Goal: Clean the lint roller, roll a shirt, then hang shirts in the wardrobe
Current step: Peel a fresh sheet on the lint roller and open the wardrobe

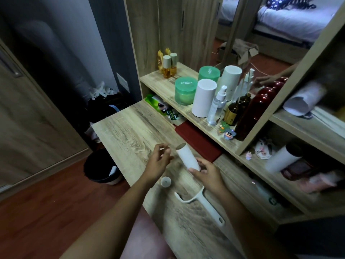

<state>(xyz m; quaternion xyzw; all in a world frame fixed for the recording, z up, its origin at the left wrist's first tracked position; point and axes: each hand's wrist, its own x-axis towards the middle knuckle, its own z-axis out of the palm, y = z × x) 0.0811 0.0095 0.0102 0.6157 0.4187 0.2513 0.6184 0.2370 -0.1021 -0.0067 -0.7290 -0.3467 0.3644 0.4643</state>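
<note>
Nearest, the roller's bare handle [209, 208] lies flat on the worktop [121, 131], with a small white cap [165, 181] just beyond it. Next, the right hand [207, 174] pinches the near end of the lint roll [186, 156]. The roll's long axis runs away and slightly left, its open end farthest. The left hand [158, 161] hovers just left of the roll without touching it, fingers loosely curled round nothing visible, and looks best placed to peel.

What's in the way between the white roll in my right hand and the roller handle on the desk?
Nothing visible. Only bare desk lies between the white roll and the roller handle; the small white cap sits off to the left.
</note>
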